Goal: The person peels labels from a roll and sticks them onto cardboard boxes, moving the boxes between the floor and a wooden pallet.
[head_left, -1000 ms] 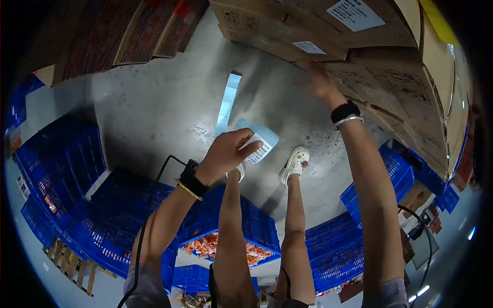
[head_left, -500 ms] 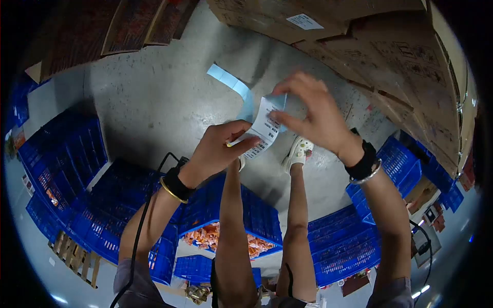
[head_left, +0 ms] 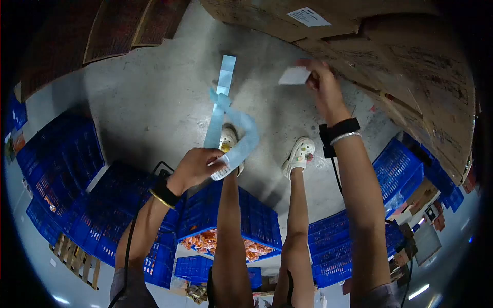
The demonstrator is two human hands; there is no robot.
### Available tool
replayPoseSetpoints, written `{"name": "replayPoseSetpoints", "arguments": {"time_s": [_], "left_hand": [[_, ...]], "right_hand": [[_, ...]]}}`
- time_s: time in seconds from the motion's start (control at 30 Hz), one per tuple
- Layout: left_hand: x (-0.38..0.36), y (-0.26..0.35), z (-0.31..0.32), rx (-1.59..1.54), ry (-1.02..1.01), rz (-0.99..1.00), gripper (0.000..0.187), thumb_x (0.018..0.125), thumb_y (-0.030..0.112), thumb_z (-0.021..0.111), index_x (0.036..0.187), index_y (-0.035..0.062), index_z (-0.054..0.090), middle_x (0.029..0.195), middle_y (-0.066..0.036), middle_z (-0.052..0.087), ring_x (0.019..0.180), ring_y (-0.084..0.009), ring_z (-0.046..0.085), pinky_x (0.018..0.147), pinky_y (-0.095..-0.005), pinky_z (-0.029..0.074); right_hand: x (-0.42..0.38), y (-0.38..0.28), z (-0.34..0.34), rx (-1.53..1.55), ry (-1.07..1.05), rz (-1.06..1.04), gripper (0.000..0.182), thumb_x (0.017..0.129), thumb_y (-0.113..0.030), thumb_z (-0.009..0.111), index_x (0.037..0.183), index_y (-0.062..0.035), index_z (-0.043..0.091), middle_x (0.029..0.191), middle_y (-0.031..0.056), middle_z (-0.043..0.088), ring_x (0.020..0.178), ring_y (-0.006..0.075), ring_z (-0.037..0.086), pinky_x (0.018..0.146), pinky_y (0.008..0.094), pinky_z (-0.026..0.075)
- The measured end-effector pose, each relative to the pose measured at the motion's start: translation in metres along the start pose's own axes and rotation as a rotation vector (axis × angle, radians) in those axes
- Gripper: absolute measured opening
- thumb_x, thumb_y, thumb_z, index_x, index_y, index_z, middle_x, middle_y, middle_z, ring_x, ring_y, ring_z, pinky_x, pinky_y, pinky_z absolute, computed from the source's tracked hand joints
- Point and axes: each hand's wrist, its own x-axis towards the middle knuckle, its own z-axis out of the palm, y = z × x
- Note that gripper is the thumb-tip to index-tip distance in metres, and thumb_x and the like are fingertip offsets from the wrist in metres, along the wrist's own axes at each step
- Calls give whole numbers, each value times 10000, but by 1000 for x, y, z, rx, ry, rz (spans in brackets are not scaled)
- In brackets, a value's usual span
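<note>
My left hand (head_left: pixel 196 167) is closed on a long light-blue strip of label backing (head_left: pixel 245 141), with printed labels at the end near my fingers. The strip curls forward over my shoe, and its far part stretches over the floor. Out to the right, my right hand (head_left: pixel 326 90) pinches a single white label (head_left: pixel 295 76) by its edge, apart from the strip. It is close to the side of a large cardboard carton (head_left: pixel 405 66). A printed white label (head_left: pixel 308 17) is stuck on the carton's face further up.
More cardboard cartons (head_left: pixel 110 31) stand at the upper left. Blue plastic crates (head_left: pixel 61 149) line the left, and others (head_left: pixel 331 246) stand at the lower right. Orange-wrapped pieces (head_left: pixel 205 241) fill a crate behind my legs. A wooden pallet (head_left: pixel 77 259) lies at lower left.
My right hand has moved away from the left, up and right toward the carton, with a white label in it. My left hand has lowered slightly, and the strip now hangs in a loop.
</note>
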Motion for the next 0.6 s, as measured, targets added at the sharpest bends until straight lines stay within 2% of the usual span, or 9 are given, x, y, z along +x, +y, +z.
{"name": "replayPoseSetpoints", "arguments": {"time_s": [0.03, 0.1, 0.2, 0.3, 0.4, 0.5, 0.6], "left_hand": [[-1, -9, 6, 108, -46, -24, 304, 824, 243, 677, 1011, 4, 650, 837, -128, 684, 712, -199, 656, 672, -292, 498], [-5, -25, 17, 55, -42, -6, 304, 819, 262, 679, 1012, 29, 655, 862, -143, 684, 749, -229, 671, 686, -301, 510], [4, -38, 23, 19, -55, -7, 295, 816, 268, 679, 1023, 59, 658, 898, -152, 683, 797, -245, 682, 703, -313, 524], [17, -45, 30, 7, -37, 41, 271, 820, 247, 677, 1013, 59, 653, 878, -145, 684, 789, -247, 683, 692, -329, 531], [34, -47, 35, 47, -31, 112, 249, 832, 236, 657, 1011, 64, 647, 874, -131, 683, 778, -259, 674, 684, -344, 525], [42, -47, 39, -2, -1, 202, 230, 843, 234, 627, 1008, 75, 647, 874, -117, 680, 769, -279, 660, 683, -366, 510], [42, -44, 38, -30, -12, 209, 226, 838, 223, 635, 1009, 75, 642, 873, -118, 680, 775, -274, 664, 694, -370, 515]], "right_hand": [[11, 6, 4, -7, 96, -47, 231, 830, -285, 638, 853, -57, 658, 699, 2, 560, 579, 79, 435, 527, 236, 330], [38, 24, 17, -20, 282, -142, 246, 840, -288, 632, 874, -44, 623, 686, -19, 494, 618, 79, 449, 534, 246, 336], [77, 47, 16, -189, 354, -131, 275, 862, -319, 615, 913, -50, 586, 768, -4, 532, 648, 85, 483, 540, 227, 349], [88, 56, 26, -7, 416, -206, 326, 878, -357, 595, 987, -52, 563, 842, 11, 549, 713, 107, 529, 594, 243, 382], [97, 55, 33, 58, 418, -151, 344, 888, -362, 581, 1043, -58, 543, 895, 24, 570, 791, 137, 560, 667, 282, 406], [105, 56, 36, 181, 335, -146, 310, 896, -339, 567, 1048, -69, 549, 915, 32, 583, 821, 154, 567, 709, 318, 406], [106, 61, 37, 425, 336, -179, 239, 881, -253, 590, 1043, -82, 550, 929, 43, 594, 828, 154, 573, 699, 309, 410]]}}
